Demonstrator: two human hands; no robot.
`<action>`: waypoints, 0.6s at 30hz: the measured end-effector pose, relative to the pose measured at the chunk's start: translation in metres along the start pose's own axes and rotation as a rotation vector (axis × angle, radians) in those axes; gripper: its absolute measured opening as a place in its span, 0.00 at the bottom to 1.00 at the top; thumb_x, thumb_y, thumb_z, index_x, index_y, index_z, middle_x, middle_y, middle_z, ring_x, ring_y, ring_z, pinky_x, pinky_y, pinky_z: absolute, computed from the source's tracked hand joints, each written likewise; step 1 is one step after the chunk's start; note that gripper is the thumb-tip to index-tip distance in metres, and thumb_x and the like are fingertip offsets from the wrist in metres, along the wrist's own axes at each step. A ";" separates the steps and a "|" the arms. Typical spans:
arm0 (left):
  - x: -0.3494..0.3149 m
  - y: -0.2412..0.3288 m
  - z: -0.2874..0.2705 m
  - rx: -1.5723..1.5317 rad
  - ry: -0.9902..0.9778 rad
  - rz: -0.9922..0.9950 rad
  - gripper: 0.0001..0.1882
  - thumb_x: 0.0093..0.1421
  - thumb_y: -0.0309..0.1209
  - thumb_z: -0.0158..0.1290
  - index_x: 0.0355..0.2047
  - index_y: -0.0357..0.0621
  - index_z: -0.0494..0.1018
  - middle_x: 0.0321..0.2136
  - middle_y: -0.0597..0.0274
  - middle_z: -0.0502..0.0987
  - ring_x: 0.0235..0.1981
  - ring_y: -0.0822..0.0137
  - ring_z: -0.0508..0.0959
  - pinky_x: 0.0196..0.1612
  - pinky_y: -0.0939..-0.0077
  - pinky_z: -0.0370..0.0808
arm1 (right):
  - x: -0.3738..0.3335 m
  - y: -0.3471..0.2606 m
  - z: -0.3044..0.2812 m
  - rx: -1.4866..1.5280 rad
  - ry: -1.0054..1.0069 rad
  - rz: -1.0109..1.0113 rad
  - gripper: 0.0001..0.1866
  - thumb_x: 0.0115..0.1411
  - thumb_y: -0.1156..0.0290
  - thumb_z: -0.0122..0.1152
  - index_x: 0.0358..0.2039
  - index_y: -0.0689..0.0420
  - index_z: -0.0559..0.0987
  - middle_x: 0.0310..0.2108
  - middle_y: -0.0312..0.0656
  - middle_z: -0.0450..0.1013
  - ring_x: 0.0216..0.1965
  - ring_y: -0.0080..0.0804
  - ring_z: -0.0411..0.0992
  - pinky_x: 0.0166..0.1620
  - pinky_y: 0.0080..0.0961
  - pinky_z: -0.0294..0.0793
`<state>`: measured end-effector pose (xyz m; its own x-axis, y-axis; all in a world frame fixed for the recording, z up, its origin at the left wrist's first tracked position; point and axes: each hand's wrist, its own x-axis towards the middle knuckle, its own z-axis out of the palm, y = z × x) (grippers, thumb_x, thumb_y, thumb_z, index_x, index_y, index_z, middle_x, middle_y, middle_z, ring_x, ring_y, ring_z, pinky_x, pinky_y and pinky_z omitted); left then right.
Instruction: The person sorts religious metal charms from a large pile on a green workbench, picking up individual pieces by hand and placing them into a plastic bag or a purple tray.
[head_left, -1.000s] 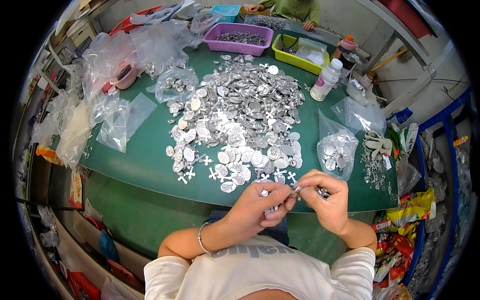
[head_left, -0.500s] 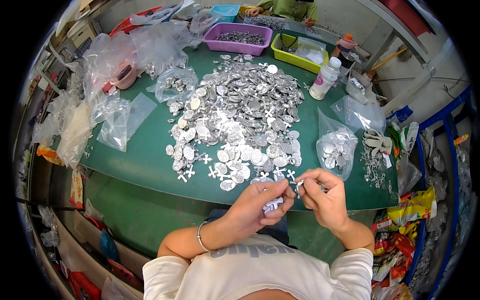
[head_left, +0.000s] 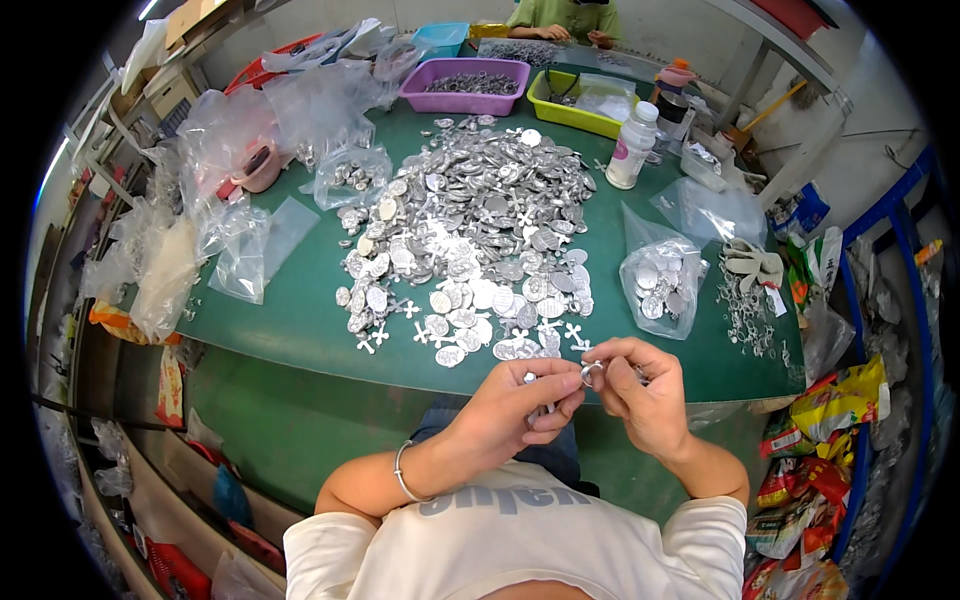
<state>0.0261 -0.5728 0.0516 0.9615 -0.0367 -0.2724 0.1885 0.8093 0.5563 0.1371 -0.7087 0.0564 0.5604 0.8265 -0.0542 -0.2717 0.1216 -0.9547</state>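
Observation:
My left hand [head_left: 510, 410] is closed around some small silver metal charms [head_left: 541, 410], most of them hidden by the fingers. Its thumb and forefinger meet my right hand [head_left: 645, 395] just off the table's front edge. Pinched in the right fingertips is a small silver ring [head_left: 589, 372]; whether a charm hangs on it I cannot tell. More silvery metal shows behind the right fingers. Beyond both hands spreads a large heap of silver oval medals [head_left: 490, 200]. Several small silver crosses [head_left: 408, 308] lie along its near side.
A clear bag of medals [head_left: 660, 285] and loose small hardware [head_left: 748, 320] lie right. A white bottle [head_left: 632, 145], purple basin [head_left: 465, 85] and yellow-green basin [head_left: 580, 105] stand farther back. Plastic bags [head_left: 240, 240] cover the left. A person in green [head_left: 565, 20] sits opposite.
My fingertips have come together at the small ring, which now shows more plainly. The charms in my left hand have shifted. The view has turned slightly.

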 end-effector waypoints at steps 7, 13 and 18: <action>-0.003 -0.020 0.012 -0.057 -0.035 -0.064 0.09 0.59 0.32 0.47 0.33 0.38 0.70 0.22 0.67 0.66 0.16 0.82 0.58 0.15 0.89 0.52 | -0.024 0.003 -0.012 -0.110 -0.031 -0.075 0.09 0.58 0.75 0.52 0.38 0.63 0.74 0.22 0.32 0.69 0.16 0.09 0.56 0.18 0.10 0.51; 0.000 -0.032 -0.002 -0.028 0.007 -0.107 0.11 0.60 0.33 0.44 0.36 0.36 0.70 0.21 0.67 0.67 0.17 0.81 0.60 0.17 0.89 0.55 | -0.029 0.026 -0.016 0.131 0.103 -0.083 0.04 0.58 0.76 0.51 0.32 0.63 0.72 0.19 0.32 0.65 0.14 0.09 0.53 0.16 0.11 0.48; 0.016 -0.081 -0.034 -0.344 0.268 -0.123 0.11 0.60 0.32 0.41 0.35 0.38 0.69 0.26 0.65 0.71 0.29 0.74 0.72 0.34 0.78 0.70 | -0.017 0.065 0.009 0.066 0.213 -0.198 0.03 0.59 0.75 0.48 0.30 0.61 0.69 0.18 0.31 0.61 0.12 0.09 0.50 0.15 0.11 0.47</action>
<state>0.0192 -0.6195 -0.0243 0.8417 -0.0282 -0.5392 0.1770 0.9579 0.2261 0.1033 -0.7100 -0.0020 0.7571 0.6501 0.0646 -0.1872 0.3106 -0.9319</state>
